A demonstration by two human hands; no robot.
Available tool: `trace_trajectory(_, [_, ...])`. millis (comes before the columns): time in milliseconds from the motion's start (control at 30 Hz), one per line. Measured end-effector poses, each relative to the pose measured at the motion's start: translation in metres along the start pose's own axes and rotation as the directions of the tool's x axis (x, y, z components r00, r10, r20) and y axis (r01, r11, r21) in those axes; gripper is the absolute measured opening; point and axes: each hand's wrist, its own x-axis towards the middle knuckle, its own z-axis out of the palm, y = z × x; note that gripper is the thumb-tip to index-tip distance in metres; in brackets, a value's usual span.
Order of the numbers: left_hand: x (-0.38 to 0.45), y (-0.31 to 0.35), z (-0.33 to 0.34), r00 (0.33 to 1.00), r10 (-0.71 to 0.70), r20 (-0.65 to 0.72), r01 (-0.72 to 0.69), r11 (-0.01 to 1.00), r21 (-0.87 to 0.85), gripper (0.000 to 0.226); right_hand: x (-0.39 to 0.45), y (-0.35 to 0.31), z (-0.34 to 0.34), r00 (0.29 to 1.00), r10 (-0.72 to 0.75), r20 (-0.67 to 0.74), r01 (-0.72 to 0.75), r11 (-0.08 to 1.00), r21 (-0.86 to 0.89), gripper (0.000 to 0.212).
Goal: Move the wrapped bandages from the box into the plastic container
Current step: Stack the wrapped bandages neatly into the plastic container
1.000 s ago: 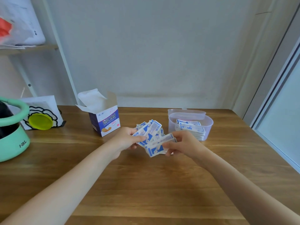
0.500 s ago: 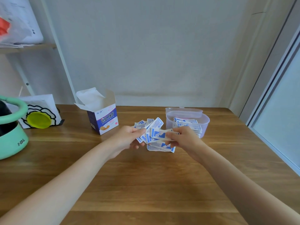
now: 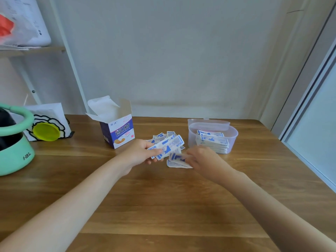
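An open purple-and-white bandage box point(image 3: 119, 131) stands on the wooden table point(image 3: 163, 206), left of centre. A loose pile of blue-and-white wrapped bandages point(image 3: 177, 161) lies in front of the clear plastic container point(image 3: 231, 138), which holds a stack of bandages point(image 3: 212, 142). My left hand point(image 3: 140, 153) pinches a small bundle of wrapped bandages point(image 3: 168, 145) above the pile. My right hand point(image 3: 201, 159) is blurred and reaches down onto the pile, its fingers on a bandage; I cannot tell whether it grips one.
A mint-green tub point(image 3: 14, 142) sits at the table's left edge. Behind it leans a white card with a yellow disc point(image 3: 46, 131). A shelf post point(image 3: 71, 57) rises at back left. A window frame point(image 3: 309, 113) borders the table on the right.
My right hand let go of the bandage it held up beside the left hand's bundle and dropped onto the pile. My left hand keeps its bundle.
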Motion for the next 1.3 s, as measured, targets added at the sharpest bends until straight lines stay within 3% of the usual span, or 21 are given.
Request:
trace_trajectory(100, [-0.002, -0.004, -0.002, 1.000, -0.001, -0.017, 0.002, 0.996, 0.095, 0.011, 0.000, 0.002, 0.004, 0.966, -0.133, -0.222, 0.088, 0.976, -0.200, 0.013])
trace_trajectory(167, [-0.003, -0.005, 0.000, 1.000, 0.017, -0.001, -0.017, 0.992, 0.129, 0.009, 0.005, -0.003, 0.006, 0.969, -0.190, -0.160, 0.153, 0.964, -0.217, 0.018])
trace_trajectory(267, [-0.004, -0.003, 0.005, 0.998, 0.054, 0.031, -0.059, 0.983, 0.172, 0.008, 0.011, -0.011, 0.006, 0.991, -0.120, 0.061, 0.123, 0.990, -0.063, 0.026])
trace_trajectory(400, [-0.003, -0.003, 0.005, 0.998, 0.057, 0.001, -0.057, 0.997, 0.044, 0.026, 0.008, -0.010, 0.002, 1.000, -0.029, 0.008, 0.028, 0.994, 0.101, 0.017])
trace_trajectory(467, [0.000, -0.005, 0.003, 0.998, 0.051, -0.040, -0.053, 0.998, -0.029, 0.026, 0.005, -0.006, -0.001, 0.995, 0.083, -0.050, -0.069, 0.970, 0.234, 0.026])
trace_trajectory(533, [0.004, -0.006, 0.002, 0.992, 0.009, -0.129, -0.017, 0.998, -0.055, 0.020, 0.003, -0.003, -0.006, 0.962, 0.255, -0.094, -0.173, 0.841, 0.513, 0.032])
trace_trajectory(600, [0.005, -0.004, 0.008, 0.981, -0.031, -0.193, 0.010, 0.994, -0.108, 0.016, 0.003, -0.006, -0.011, 0.925, 0.380, -0.010, -0.206, 0.524, 0.826, 0.026])
trace_trajectory(633, [0.005, 0.000, 0.013, 0.982, -0.023, -0.189, -0.006, 0.988, -0.154, 0.012, 0.003, -0.009, -0.012, 0.918, 0.394, 0.054, -0.217, 0.384, 0.897, 0.022])
trace_trajectory(667, [0.004, 0.004, 0.019, 0.986, -0.002, -0.164, -0.033, 0.977, -0.209, 0.008, 0.004, -0.013, -0.012, 0.918, 0.384, 0.099, -0.237, 0.331, 0.913, 0.019])
trace_trajectory(767, [0.002, 0.014, 0.035, 0.994, 0.070, -0.088, -0.093, 0.950, -0.297, 0.007, 0.005, -0.025, -0.007, 0.928, 0.343, 0.145, -0.280, 0.388, 0.878, 0.017])
trace_trajectory(900, [0.003, 0.017, 0.034, 0.993, 0.111, -0.028, -0.115, 0.965, -0.236, 0.011, 0.008, -0.022, -0.009, 0.915, 0.381, 0.135, -0.297, 0.407, 0.864, 0.013])
trace_trajectory(933, [0.002, 0.017, 0.032, 0.992, 0.122, -0.018, -0.123, 0.976, -0.179, 0.012, 0.009, -0.018, -0.010, 0.910, 0.399, 0.116, -0.307, 0.457, 0.834, 0.015])
trace_trajectory(1000, [0.003, 0.013, 0.027, 0.992, 0.126, -0.017, -0.127, 0.989, -0.078, 0.014, 0.011, -0.010, -0.011, 0.929, 0.369, 0.005, -0.296, 0.738, 0.607, 0.021])
trace_trajectory(1033, [0.004, 0.010, 0.025, 0.992, 0.124, -0.014, -0.124, 0.992, -0.038, 0.016, 0.011, -0.006, -0.011, 0.951, 0.303, -0.054, -0.263, 0.891, 0.371, 0.020])
trace_trajectory(1067, [0.004, 0.007, 0.025, 0.992, 0.123, -0.002, -0.123, 0.992, 0.008, 0.020, 0.009, -0.003, -0.012, 0.972, 0.222, -0.076, -0.211, 0.969, 0.128, 0.017])
trace_trajectory(1133, [0.004, 0.000, 0.028, 0.991, 0.127, 0.033, -0.131, 0.978, 0.160, 0.031, 0.004, -0.002, -0.011, 0.995, 0.095, -0.031, -0.099, 0.978, -0.186, 0.022])
trace_trajectory(1233, [0.003, -0.006, 0.037, 0.983, 0.160, 0.085, -0.181, 0.880, 0.439, 0.040, -0.002, -0.004, -0.003, 0.994, 0.049, 0.102, -0.024, 0.973, -0.231, 0.028])
trace_trajectory(1300, [0.003, -0.008, 0.041, 0.973, 0.209, 0.099, -0.230, 0.835, 0.500, 0.037, -0.006, 0.001, -0.002, 0.990, 0.044, 0.131, -0.012, 0.972, -0.233, 0.031])
